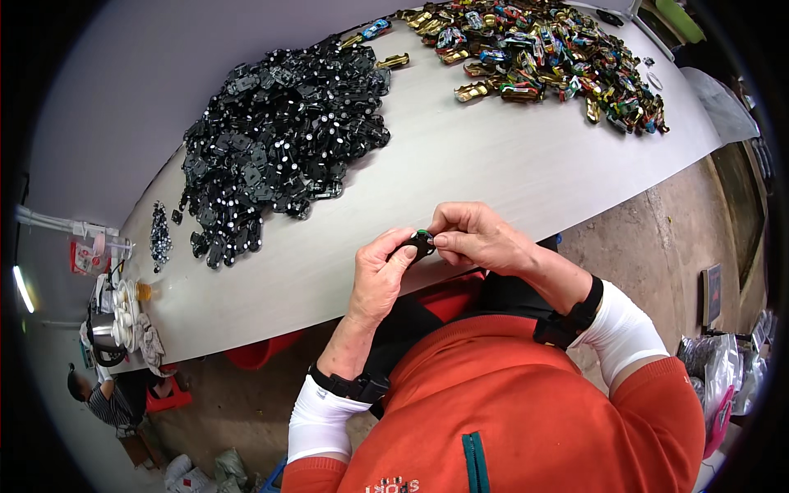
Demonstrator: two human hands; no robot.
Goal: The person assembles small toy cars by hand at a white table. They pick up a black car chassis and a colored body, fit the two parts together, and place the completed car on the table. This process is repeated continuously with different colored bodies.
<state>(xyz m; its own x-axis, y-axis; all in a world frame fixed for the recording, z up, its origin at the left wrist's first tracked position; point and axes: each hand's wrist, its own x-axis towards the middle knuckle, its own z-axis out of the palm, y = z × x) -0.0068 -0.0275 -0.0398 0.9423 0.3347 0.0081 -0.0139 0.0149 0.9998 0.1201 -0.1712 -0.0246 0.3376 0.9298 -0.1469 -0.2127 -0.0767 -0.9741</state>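
Observation:
Close to the table's near edge, my left hand (pixel 380 275) pinches a small toy car (pixel 421 243) between thumb and fingers. Its visible side is black, with a bit of green at the top. My right hand (pixel 472 237) has thumb and forefinger closed on the car's right end; whether a separate tiny part sits there is hidden. Beyond my hands to the left lies a big heap of black toy car bases (pixel 279 140) with white spots. Shiny gold and multicoloured toy car bodies (pixel 542 57) are heaped at the far right.
A little pile of small silvery parts (pixel 160 237) lies on the pale table (pixel 427 148) at the left. Cups (pixel 125 316) and a metal pot (pixel 104 333) stand past the left end, near a seated person (pixel 115 403). Plastic bags (pixel 723 366) rest on the right.

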